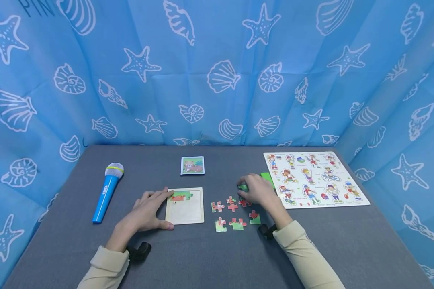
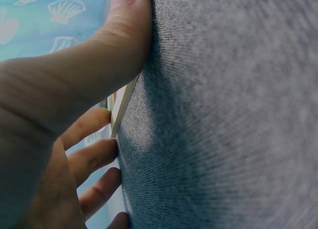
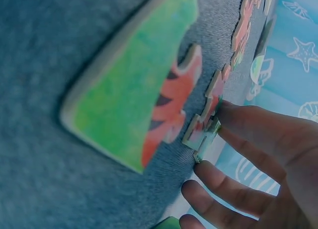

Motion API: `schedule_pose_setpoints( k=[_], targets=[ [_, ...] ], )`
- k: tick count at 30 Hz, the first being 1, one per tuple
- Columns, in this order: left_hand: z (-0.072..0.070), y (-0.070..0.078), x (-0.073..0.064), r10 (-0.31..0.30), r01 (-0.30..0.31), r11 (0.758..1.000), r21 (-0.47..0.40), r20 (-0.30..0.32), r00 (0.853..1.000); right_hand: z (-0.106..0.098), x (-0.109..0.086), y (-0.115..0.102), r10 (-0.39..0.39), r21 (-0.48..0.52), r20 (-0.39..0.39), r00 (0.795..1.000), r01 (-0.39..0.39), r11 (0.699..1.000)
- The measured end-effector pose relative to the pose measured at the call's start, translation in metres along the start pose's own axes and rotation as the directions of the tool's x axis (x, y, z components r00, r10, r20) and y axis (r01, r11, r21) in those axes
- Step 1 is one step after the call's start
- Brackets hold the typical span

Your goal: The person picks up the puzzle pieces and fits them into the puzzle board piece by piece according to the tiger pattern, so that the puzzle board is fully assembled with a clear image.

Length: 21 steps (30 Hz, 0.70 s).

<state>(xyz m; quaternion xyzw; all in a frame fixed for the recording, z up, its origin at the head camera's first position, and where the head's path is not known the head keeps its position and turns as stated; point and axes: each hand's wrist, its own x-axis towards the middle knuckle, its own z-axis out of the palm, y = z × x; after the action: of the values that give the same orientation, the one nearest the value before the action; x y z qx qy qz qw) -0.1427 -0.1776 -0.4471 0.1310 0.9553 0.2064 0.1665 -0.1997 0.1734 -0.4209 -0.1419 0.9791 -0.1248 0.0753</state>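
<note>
A square wooden puzzle tray [image 1: 186, 216] has joined green and orange pieces [image 1: 181, 196] along its top. My left hand [image 1: 148, 210] rests at its left side, index fingertip at the upper corner and thumb at the lower one. In the left wrist view the tray's edge [image 2: 121, 107] shows beyond the thumb. My right hand [image 1: 258, 190] pinches a green puzzle piece [image 1: 243, 187] between thumb and fingers, close over the table. Right beside it lies a red piece [image 1: 244, 203], partly covered by the hand. A green piece with orange-and-black stripes [image 3: 129, 100] looms large in the right wrist view.
Several loose puzzle pieces [image 1: 237, 224] lie between the hands. A small picture card [image 1: 193, 165] sits behind the tray. At left is a blue toy microphone [image 1: 108, 192]; at right, a white figure board [image 1: 316, 180] overlaps a green object [image 1: 267, 178]. A blue curtain [image 1: 217, 108] hangs behind.
</note>
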Motion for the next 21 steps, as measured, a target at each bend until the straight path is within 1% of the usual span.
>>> schedule_pose_setpoints(
  k=[5, 14, 21],
  targets=[
    [0.0002, -0.0001, -0.0002, -0.004, 0.004, 1.0, 0.001, 0.007, 1.0, 0.0006, -0.0002, 0.0002, 0.004, 0.013, 0.002, 1.0, -0.004, 1.0],
    [0.0011, 0.0008, 0.0, -0.02, 0.02, 1.0, 0.012, -0.004, 1.0, 0.001, 0.0004, 0.0007, 0.005, 0.032, 0.021, 1.0, -0.006, 0.999],
    [0.0009, 0.001, 0.0003, -0.021, 0.021, 1.0, 0.015, -0.004, 1.0, 0.0011, 0.0007, 0.0018, -0.006, 0.029, 0.008, 1.0, 0.005, 1.0]
  ],
)
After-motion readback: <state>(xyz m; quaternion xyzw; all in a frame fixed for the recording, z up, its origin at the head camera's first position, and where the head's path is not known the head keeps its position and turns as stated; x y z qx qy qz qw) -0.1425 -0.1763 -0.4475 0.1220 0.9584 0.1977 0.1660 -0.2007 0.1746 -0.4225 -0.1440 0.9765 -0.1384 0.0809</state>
